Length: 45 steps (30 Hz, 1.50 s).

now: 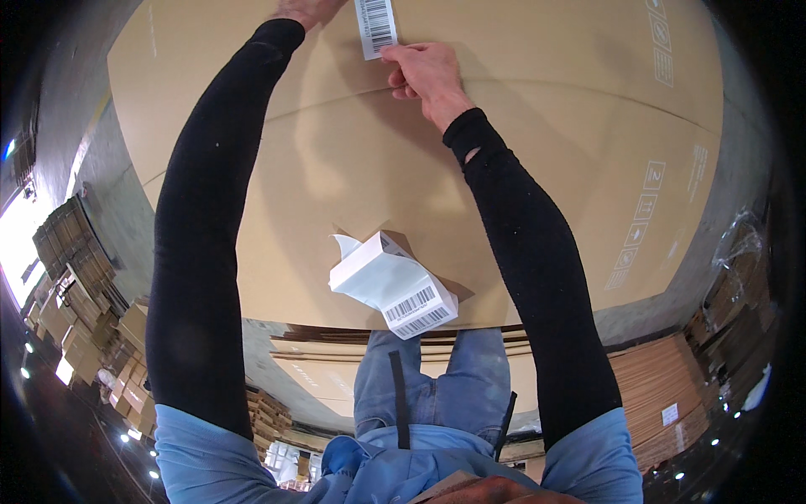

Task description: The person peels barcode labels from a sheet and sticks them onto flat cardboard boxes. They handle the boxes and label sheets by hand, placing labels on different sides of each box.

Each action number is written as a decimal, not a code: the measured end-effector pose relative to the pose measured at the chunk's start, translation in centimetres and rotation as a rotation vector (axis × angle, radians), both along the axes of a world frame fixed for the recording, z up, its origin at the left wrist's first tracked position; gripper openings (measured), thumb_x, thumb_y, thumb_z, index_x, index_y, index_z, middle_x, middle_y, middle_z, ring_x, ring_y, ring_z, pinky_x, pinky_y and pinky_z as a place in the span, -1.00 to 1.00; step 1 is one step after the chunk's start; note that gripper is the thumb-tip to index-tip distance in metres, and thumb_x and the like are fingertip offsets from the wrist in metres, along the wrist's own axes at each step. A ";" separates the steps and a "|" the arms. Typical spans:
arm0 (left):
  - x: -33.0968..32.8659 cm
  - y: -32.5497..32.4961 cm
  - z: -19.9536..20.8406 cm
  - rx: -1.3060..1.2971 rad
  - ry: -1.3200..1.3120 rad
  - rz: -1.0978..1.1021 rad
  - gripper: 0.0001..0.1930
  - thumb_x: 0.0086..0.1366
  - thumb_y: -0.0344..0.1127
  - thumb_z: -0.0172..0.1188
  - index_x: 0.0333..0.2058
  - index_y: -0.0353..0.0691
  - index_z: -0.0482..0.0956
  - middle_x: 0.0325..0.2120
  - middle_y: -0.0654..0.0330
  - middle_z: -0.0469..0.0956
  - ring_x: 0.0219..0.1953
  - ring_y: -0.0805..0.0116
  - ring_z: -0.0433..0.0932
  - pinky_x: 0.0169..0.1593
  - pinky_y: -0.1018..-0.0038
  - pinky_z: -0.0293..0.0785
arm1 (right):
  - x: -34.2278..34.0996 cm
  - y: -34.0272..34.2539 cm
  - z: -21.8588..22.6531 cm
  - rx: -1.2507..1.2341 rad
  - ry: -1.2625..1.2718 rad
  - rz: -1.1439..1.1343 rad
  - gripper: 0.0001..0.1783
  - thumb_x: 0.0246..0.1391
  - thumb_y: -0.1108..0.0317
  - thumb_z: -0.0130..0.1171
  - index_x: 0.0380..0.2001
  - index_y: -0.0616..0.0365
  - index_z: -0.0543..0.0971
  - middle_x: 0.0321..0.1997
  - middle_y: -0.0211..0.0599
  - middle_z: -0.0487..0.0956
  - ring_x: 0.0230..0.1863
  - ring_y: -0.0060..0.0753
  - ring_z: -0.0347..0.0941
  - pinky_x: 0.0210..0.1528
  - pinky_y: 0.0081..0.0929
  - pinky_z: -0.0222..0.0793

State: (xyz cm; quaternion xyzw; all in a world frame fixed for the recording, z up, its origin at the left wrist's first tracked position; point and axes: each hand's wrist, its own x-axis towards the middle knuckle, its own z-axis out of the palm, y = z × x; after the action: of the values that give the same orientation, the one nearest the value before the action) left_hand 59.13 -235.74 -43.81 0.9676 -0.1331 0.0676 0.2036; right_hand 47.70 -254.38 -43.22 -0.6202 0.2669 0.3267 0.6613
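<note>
A large flat brown cardboard sheet (pixel 353 176) lies before me, creased across its width. On its far edge rests a white barcode label (pixel 375 27). My right hand (pixel 428 74) pinches the label's lower right corner. At the top rim, my left hand (pixel 306 10) is partly cut off, pressing the cardboard just left of the label. A stack of white barcode labels (pixel 395 286), one curling up, sits on the near part of the sheet between my arms.
Stacks of flattened cardboard stand at the left (pixel 71 260) and at the lower right (pixel 663 395). More flat sheets (pixel 327 370) lie below the near edge of the big sheet. Printed handling symbols (pixel 642 210) mark the sheet's right side.
</note>
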 end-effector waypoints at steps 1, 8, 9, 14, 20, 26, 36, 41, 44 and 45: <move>-0.1 0.0 -0.1 -0.026 0.024 0.026 -0.69 0.15 -0.14 0.34 -0.21 -0.20 0.67 -0.31 0.05 0.67 -0.13 0.05 0.61 0.15 0.07 0.39 | 0.0 0.0 -0.1 0.000 -0.001 0.007 -0.74 0.08 0.27 0.33 -0.35 0.29 0.65 -0.60 -0.36 0.54 -0.68 -0.60 0.36 -0.53 -0.54 0.49; -1.7 0.1 -0.1 -0.010 -0.231 0.069 -0.56 0.21 -0.19 0.30 -0.02 -0.34 0.53 0.21 -0.12 0.39 0.22 -0.12 0.36 0.28 0.01 0.25 | 0.1 -0.1 -0.4 -0.030 -0.020 0.036 -0.73 0.08 0.27 0.31 -0.35 0.32 0.65 -0.61 -0.30 0.55 -0.71 -0.60 0.34 -0.53 -0.55 0.48; -2.4 -0.1 -0.2 -0.001 -0.168 -0.041 -0.56 0.22 -0.19 0.29 -0.02 -0.35 0.52 0.24 -0.14 0.35 0.25 -0.13 0.34 0.31 0.00 0.22 | 0.1 -0.1 -0.5 -0.036 -0.024 0.035 -0.74 0.07 0.28 0.31 -0.35 0.32 0.65 -0.60 -0.29 0.56 -0.70 -0.60 0.34 -0.53 -0.55 0.48; -6.2 -1.2 -1.3 0.145 0.004 -0.510 -0.54 0.32 -0.07 0.19 -0.02 -0.37 0.46 0.39 -0.20 0.10 0.40 -0.17 0.14 0.42 -0.09 0.01 | -0.1 -0.2 -0.5 0.022 -0.044 0.007 -0.75 0.06 0.31 0.30 -0.32 0.33 0.65 -0.60 -0.28 0.56 -0.68 -0.56 0.37 -0.52 -0.54 0.46; -8.3 -1.4 -2.0 0.314 -0.031 -0.477 -0.41 0.37 0.16 0.07 -0.06 -0.38 0.50 0.40 -0.19 0.06 0.43 -0.14 0.08 0.44 -0.07 -0.06 | -0.9 -1.7 -1.2 0.134 -0.073 0.156 -0.78 0.10 0.34 0.26 -0.30 0.32 0.64 -0.57 -0.30 0.57 -0.59 -0.54 0.44 -0.47 -0.56 0.44; -12.8 -1.9 -2.1 0.239 -0.011 -0.466 -0.36 0.36 0.34 -0.04 -0.20 -0.25 0.54 0.46 -0.05 -0.07 0.49 -0.01 -0.07 0.47 -0.08 -0.15 | -6.6 -8.2 -1.3 -0.086 -0.223 0.053 -0.76 0.21 0.32 0.24 -0.18 0.29 0.65 -0.46 -0.35 0.61 -0.46 -0.55 0.50 -0.34 -0.59 0.44; -13.9 -2.8 -1.4 0.240 0.106 -0.519 -0.34 0.35 0.35 -0.05 -0.01 -0.19 0.51 0.43 -0.17 -0.02 0.48 -0.11 -0.05 0.47 -0.04 -0.13 | -10.6 -19.9 -4.4 -1.160 -1.093 0.302 -0.68 0.18 0.28 0.20 -0.01 0.09 0.59 0.03 -0.14 0.44 0.11 0.00 0.35 0.17 -0.11 0.28; -3.6 -3.5 -3.2 0.252 -0.075 -0.311 -0.27 0.37 0.30 -0.04 0.05 -0.37 0.48 0.41 -0.30 -0.04 0.47 -0.25 -0.07 0.46 -0.12 -0.18 | -10.7 -20.0 -5.1 -1.181 -1.101 0.304 -0.65 0.19 0.24 0.21 0.02 0.06 0.57 0.01 -0.14 0.43 0.08 -0.02 0.36 0.13 -0.09 0.30; -1.3 -4.7 -3.8 0.246 -0.002 -0.193 -0.15 0.37 0.37 -0.13 0.11 -0.45 0.48 0.42 -0.36 -0.13 0.48 -0.28 -0.17 0.47 -0.12 -0.24 | -10.5 -20.1 -5.0 -1.189 -1.125 0.304 -0.65 0.18 0.24 0.21 0.02 0.05 0.56 0.01 -0.14 0.43 0.08 -0.02 0.35 0.11 -0.09 0.30; -1.3 -5.1 -3.7 0.239 0.032 -0.164 -0.10 0.36 0.41 -0.17 0.12 -0.46 0.48 0.43 -0.38 -0.16 0.49 -0.27 -0.22 0.48 -0.11 -0.26 | -10.5 -20.1 -4.9 -1.195 -1.116 0.323 -0.65 0.18 0.25 0.20 0.02 0.05 0.55 0.00 -0.14 0.43 0.08 -0.02 0.35 0.11 -0.09 0.30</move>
State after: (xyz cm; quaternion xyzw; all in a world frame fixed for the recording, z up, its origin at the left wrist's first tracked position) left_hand 57.81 -240.85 -47.54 0.9717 -0.2158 0.0189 0.0940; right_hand 37.22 -274.46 -48.16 -0.9683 -0.0638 -0.1344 0.2007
